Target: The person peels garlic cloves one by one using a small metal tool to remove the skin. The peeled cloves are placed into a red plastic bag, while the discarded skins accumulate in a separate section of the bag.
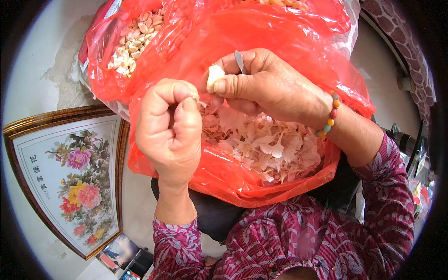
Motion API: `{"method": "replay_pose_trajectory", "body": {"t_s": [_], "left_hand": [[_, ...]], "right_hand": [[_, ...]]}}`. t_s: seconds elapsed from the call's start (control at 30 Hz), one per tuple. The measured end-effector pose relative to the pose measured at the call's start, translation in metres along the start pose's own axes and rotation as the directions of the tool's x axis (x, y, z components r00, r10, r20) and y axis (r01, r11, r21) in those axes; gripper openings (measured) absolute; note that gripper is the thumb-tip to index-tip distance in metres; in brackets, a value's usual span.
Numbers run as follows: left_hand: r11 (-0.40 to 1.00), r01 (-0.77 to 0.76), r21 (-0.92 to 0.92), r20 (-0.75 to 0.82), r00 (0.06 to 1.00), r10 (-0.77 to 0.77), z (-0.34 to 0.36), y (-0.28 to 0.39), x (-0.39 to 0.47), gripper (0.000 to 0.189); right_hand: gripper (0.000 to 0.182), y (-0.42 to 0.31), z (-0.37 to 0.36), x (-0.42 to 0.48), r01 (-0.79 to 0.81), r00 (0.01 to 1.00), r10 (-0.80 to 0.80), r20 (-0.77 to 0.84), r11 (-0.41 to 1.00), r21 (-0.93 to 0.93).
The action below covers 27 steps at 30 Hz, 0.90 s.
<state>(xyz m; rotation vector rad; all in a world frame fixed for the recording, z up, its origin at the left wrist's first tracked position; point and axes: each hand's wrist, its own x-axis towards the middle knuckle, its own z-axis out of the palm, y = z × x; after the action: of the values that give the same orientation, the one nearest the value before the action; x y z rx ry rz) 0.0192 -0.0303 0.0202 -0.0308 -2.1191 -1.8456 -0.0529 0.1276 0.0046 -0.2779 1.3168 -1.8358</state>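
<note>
My right hand [262, 82] holds a peeled garlic clove [214, 77] between thumb and index finger. A small metal blade [239, 62] pokes up between the fingers of that same hand; its handle is hidden. Just left of the clove, my left hand [171, 129] has thumb and index finger pinched together, with a tiny pale bit at their tips, perhaps garlic skin. Under both hands a red plastic bag [224, 178] lies wide open on the lap, holding a heap of papery garlic skins [276, 147].
Garlic cloves [134, 42] fill part of another red bag [101, 75] at the upper left. More cloves [280, 2] show at the top edge. A framed flower picture [124, 154] leans by the wall at left. A patterned cushioned edge [395, 28] curves at upper right.
</note>
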Motion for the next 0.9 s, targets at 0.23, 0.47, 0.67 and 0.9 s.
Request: {"method": "replay_pose_trajectory", "body": {"t_s": [0.23,0.47,0.67,0.9], "left_hand": [[0.974,-0.159,0.161,0.231,0.966,0.119,-0.016,0.0,0.004,0.008],[0.908,-0.297,0.295,0.073,0.955,0.289,-0.003,-0.007,0.007,0.015],[0.884,-0.342,0.318,0.079,0.939,0.335,-0.001,-0.009,0.008,0.017],[0.945,-0.249,0.211,0.08,0.968,0.237,0.002,-0.01,0.006,0.016]], "right_hand": [[0.02,0.0,-0.003,0.005,0.076,0.996,-0.076,-0.038,0.997,-0.015],[0.024,-0.008,-0.001,-0.001,0.07,0.997,-0.074,-0.023,0.989,-0.133],[0.029,0.001,-0.002,0.006,0.237,0.971,-0.235,0.028,0.971,-0.046],[0.026,0.001,-0.006,0.005,0.22,0.975,-0.212,0.071,0.966,-0.137]]}}
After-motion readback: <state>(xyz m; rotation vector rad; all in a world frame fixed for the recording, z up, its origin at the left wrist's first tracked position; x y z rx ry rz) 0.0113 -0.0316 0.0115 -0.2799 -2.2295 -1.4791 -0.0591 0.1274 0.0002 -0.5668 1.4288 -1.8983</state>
